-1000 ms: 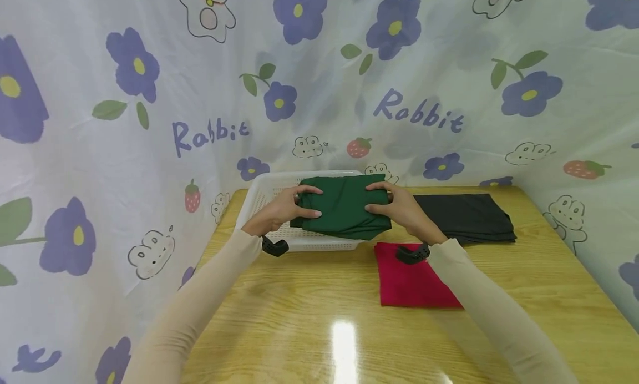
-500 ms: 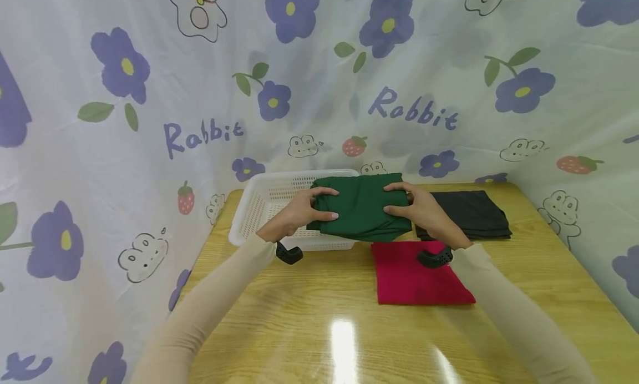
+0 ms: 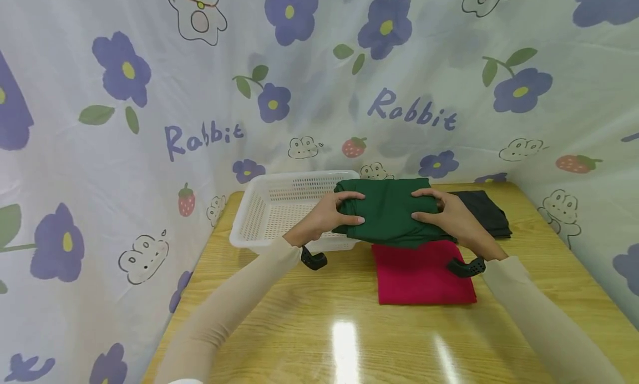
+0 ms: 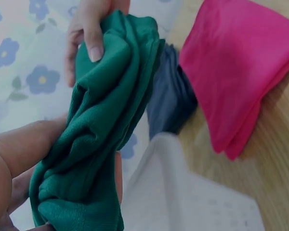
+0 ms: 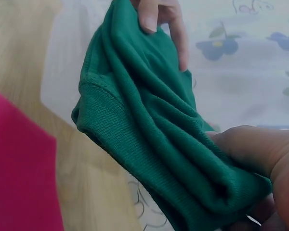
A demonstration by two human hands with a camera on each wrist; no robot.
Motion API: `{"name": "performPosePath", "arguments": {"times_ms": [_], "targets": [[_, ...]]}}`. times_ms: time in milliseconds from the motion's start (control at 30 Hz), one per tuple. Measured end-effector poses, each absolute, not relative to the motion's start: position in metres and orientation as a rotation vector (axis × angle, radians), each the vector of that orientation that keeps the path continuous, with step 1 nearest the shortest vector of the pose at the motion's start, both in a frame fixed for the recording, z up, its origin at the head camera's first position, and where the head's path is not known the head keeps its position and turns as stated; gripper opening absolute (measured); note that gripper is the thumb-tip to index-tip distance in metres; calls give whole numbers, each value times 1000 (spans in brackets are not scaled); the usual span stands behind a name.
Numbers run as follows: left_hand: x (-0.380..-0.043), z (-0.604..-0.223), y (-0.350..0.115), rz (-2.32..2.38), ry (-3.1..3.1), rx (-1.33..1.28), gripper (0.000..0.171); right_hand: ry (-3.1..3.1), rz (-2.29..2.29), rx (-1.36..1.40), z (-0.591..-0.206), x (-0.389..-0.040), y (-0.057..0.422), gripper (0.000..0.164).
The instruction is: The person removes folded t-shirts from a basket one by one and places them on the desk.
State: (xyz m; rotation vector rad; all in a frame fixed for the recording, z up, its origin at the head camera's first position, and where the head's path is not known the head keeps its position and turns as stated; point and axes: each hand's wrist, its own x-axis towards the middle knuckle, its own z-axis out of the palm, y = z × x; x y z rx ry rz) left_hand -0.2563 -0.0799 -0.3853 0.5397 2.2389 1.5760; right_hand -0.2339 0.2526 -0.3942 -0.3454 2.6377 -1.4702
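Note:
A folded green garment [image 3: 386,212] with a ribbed edge [image 5: 111,120] is held up between my two hands, off the table. My left hand [image 3: 324,215] grips its left end, with the thumb on the near face and other fingers behind. At the opposite end, my right hand [image 3: 449,217] holds it the same way. The garment hangs in front of the right side of a white perforated basket [image 3: 282,220] and above the back edge of a folded red cloth [image 3: 419,278]. Loose folds show along its lower edge in the left wrist view.
A folded black garment [image 3: 481,209] lies at the back right, partly hidden by my right hand and the green garment. Everything stands on a wooden table [image 3: 289,317]. A flower-printed curtain [image 3: 319,84] closes off the back and sides.
Both hands have carried the green garment rightward from over the basket toward the red and black cloths. More of the basket's inside is now visible. The hold is the same.

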Motion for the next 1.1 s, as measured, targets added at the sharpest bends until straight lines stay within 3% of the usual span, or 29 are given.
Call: {"name": "performPosePath", "arguments": {"times_ms": [1100], "targets": [[-228,-426,43,1508,2274,704,59,2776,-1412,-224,-434,-187,368,52]]}}
